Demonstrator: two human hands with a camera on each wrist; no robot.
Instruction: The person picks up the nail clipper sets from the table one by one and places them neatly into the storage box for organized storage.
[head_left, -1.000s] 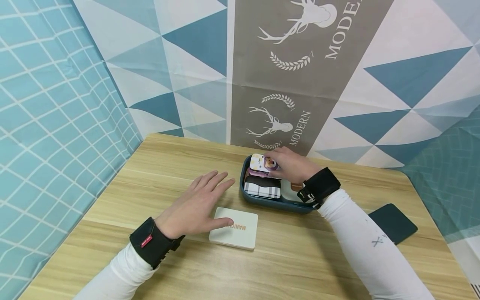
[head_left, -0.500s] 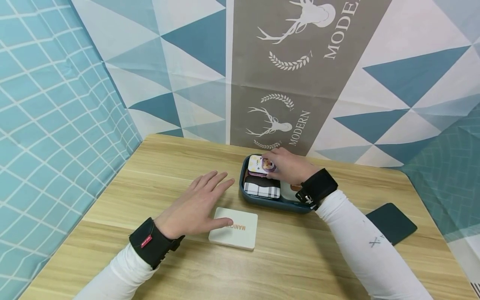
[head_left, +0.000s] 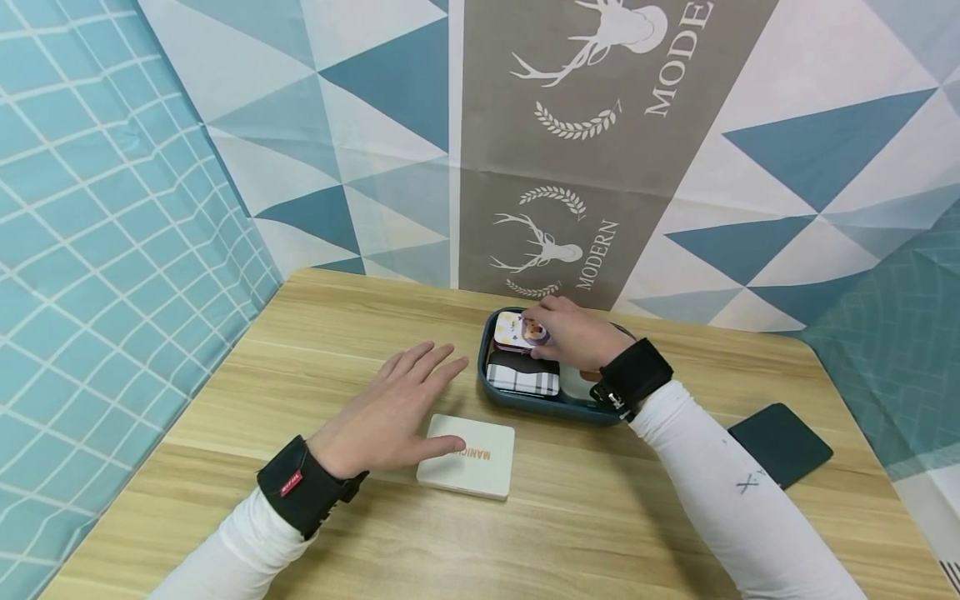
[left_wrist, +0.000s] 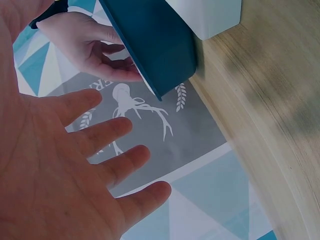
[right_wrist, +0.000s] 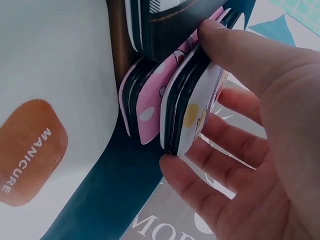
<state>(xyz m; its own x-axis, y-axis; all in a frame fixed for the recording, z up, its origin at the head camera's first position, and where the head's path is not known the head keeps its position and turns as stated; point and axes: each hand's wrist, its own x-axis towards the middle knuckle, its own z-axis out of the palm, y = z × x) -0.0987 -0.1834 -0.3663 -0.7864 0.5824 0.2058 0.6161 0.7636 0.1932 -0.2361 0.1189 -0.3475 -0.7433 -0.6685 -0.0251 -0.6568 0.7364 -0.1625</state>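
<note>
My right hand point(head_left: 581, 333) pinches a small white manicure case point(right_wrist: 192, 107) with a cartoon animal print, thumb at one edge and fingertips at the other. The case lies against a pink spotted case point(right_wrist: 150, 110) inside a dark blue tray point(head_left: 525, 406). Beside them in the tray sits a plaid case with a dark flap point(head_left: 523, 379). A pale case with a brown "MANICURE" label point(right_wrist: 34, 152) fills another part, half hidden by my hand in the head view. My left hand point(head_left: 386, 412) is spread with fingers straight, its thumb over a white box marked "MANICU…" point(head_left: 476, 467).
A dark green flat square piece point(head_left: 783, 446) lies on the wooden table point(head_left: 600, 533) at the right, partly behind my right sleeve. A patterned cloth backdrop point(head_left: 405, 192) rises right behind the tray and table edge.
My right hand has shifted slightly left and lower with the white manicure case, which now covers the pink case in the head view. My left hand stays in place.
</note>
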